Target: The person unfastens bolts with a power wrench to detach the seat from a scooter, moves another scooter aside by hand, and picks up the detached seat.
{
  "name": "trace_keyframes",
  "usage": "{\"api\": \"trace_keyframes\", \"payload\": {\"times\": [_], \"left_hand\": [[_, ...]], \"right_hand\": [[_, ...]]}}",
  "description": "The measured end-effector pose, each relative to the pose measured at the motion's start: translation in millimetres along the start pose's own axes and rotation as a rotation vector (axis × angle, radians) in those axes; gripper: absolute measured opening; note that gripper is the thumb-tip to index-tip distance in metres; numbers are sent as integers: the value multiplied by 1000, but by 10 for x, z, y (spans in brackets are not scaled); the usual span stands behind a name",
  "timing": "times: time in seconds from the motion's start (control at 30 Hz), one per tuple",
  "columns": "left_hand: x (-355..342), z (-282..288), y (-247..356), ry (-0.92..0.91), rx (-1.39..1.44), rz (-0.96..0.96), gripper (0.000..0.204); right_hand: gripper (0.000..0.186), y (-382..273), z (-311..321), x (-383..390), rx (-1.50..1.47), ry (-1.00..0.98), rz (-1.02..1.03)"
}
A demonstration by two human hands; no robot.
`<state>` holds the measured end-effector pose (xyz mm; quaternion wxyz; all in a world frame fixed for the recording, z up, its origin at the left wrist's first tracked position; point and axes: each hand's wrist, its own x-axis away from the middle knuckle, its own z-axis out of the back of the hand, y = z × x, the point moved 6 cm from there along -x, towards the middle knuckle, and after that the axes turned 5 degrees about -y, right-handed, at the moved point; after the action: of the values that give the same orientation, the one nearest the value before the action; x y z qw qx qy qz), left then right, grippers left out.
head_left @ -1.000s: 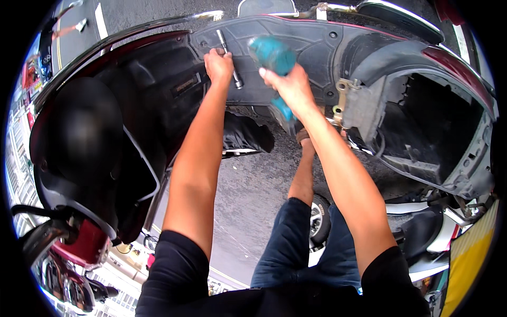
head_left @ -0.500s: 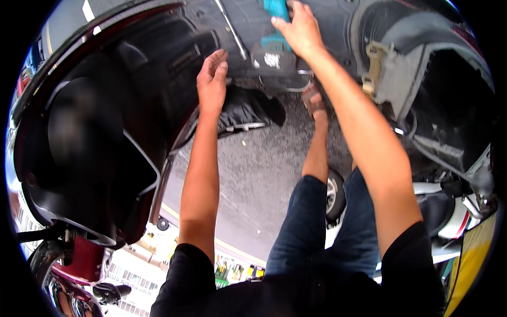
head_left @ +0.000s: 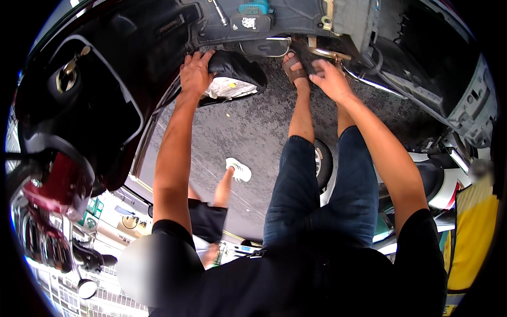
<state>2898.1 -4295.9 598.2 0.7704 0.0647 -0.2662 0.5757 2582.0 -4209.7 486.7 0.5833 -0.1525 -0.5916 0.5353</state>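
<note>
Black, pale-lined: apparently touching the bundle at left with the left hand, perhaps for steadying; cannot tell whether gripping or merely leaning. Hovering with the right hand half curled, right of the sandal, visibly grasping nothing. Supporting the teal power tool and, to its left, the metal socket bar on the far dark panel, presumably within reach while leaving both hands free.

Wrench left of power tool on footboard; bag right of left hand.
</note>
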Motion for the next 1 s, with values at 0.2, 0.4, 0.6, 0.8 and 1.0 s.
{"api": "trace_keyframes", "payload": {"times": [0.2, 0.4, 0.6, 0.8, 1.0], "left_hand": [[590, 173, 38, -26, -32, 142, 62], [1859, 586, -87, -21, 233, 557, 55], [3416, 894, 100, 7, 497, 748, 57], [4881, 1536, 295, 33, 853, 1012, 68], [6145, 1153, 433, 256, 1790, 955, 55]], "right_hand": [[28, 331, 144, 672, 100, -91, -23], [27, -33, 323, 1218, 144, -135, -7], [31, -511, 361, 1851, 307, -260, -31], [39, -1010, 276, 2345, 499, -187, 47], [58, -1658, 97, 2835, 515, -3, 21]]}}
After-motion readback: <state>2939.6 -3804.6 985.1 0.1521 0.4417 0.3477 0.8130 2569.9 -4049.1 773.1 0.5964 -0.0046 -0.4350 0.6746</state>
